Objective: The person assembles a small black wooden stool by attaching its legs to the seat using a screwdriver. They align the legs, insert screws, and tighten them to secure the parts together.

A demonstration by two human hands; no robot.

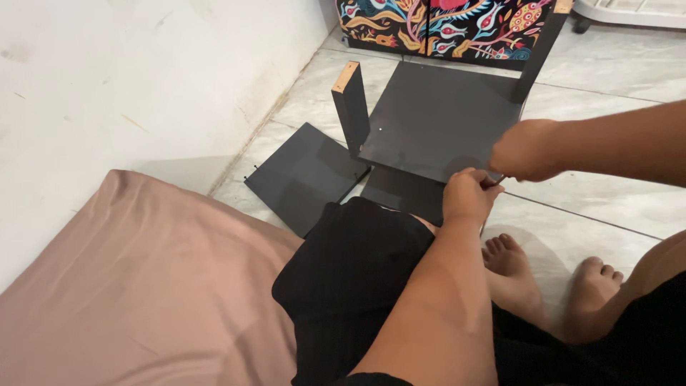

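No box or bin showed in the head view. The large dark panel (436, 118) lay flat on the tiled floor (593, 200), with one upright dark leg (351, 107) standing at its left edge and a second leg (539, 46) at its far right corner, cut off by the top of the frame. The left hand (468, 196) had its grip clenched at the panel's near edge, and the right hand (525, 150) was clenched just above it on a thin tool (494, 181); only a dark sliver of that tool showed between the fists, too little to tell its kind. A smaller dark panel (304, 171) lay beside, partly under the large one. A pink cushion (128, 286) lay by the wall (107, 78), and a patterned cabinet (443, 25) stood beyond. Bare feet (511, 261) rested on the tiles.
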